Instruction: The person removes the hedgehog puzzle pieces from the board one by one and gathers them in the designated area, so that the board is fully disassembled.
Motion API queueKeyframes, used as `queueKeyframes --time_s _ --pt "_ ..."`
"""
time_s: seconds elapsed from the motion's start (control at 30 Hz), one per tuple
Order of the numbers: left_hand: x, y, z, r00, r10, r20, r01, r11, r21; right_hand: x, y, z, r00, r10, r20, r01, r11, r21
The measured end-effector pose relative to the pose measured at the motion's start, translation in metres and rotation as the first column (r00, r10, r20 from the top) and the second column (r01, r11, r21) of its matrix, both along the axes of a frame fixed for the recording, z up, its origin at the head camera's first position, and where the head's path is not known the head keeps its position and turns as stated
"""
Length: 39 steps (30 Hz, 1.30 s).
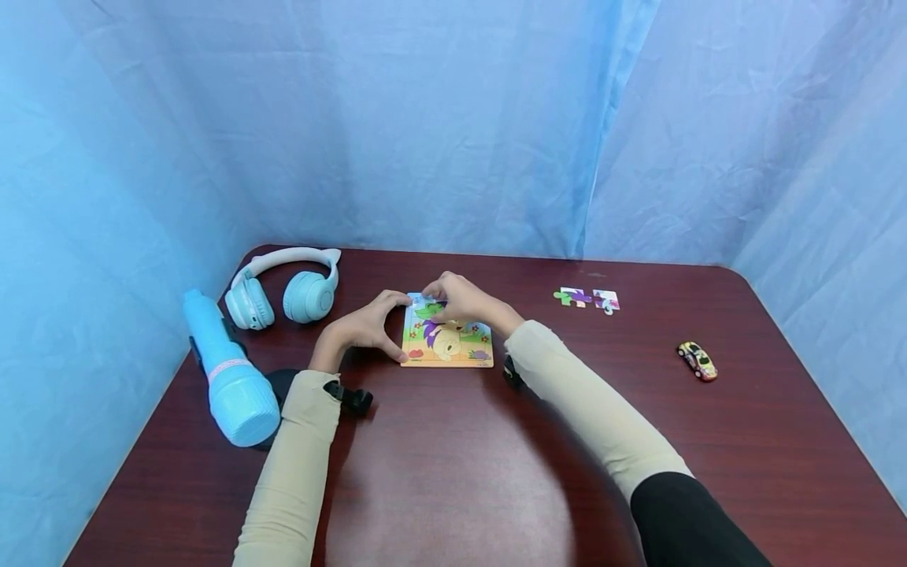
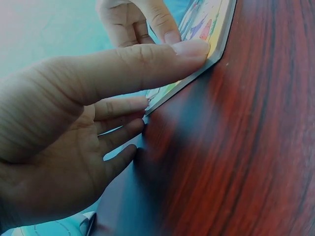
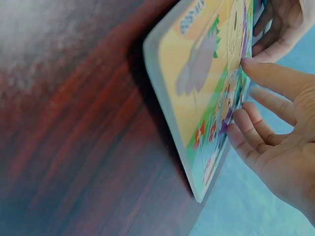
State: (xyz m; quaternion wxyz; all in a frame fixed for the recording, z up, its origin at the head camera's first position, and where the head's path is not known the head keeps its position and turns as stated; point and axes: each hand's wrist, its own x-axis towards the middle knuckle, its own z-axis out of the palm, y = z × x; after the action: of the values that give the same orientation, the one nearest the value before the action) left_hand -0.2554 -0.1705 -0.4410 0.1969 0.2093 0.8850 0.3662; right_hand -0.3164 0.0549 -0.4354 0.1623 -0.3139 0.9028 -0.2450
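Note:
A colourful jigsaw puzzle board (image 1: 446, 350) with a cartoon animal, flowers and fruit lies flat on the table. My left hand (image 1: 363, 324) holds its left side, the thumb on the near corner and the fingers by the far one. Over the board's far part is my right hand (image 1: 460, 299), thumb and fingertips lowered to the picture. Between them they pinch what looks like a green and blue puzzle piece (image 3: 241, 92), mostly hidden. In the right wrist view the board's rounded corner and printed fruit show close up.
Two joined puzzle pieces (image 1: 572, 297) and another piece (image 1: 606, 300) lie to the right. Farther right is a toy car (image 1: 697, 361). Blue headphones (image 1: 308, 297) and a blue microphone-shaped object (image 1: 241, 394) lie on the left. Blue curtains (image 1: 425, 126) border the table (image 1: 453, 472).

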Motion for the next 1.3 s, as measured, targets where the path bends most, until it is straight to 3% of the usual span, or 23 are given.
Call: queueKeyframes --time_s 0.57,1.3 --pt "0.0 0.0 0.0 1.0 0.002 0.004 -0.002 1.0 -0.003 0.0 -0.005 0.004 0.999 -0.022 0.03 0.021 0.999 0.045" --pt "0.001 0.0 -0.002 1.0 -0.006 -0.003 0.006 1.0 0.001 0.008 -0.005 0.012 0.993 -0.016 -0.12 0.023 0.998 0.061"
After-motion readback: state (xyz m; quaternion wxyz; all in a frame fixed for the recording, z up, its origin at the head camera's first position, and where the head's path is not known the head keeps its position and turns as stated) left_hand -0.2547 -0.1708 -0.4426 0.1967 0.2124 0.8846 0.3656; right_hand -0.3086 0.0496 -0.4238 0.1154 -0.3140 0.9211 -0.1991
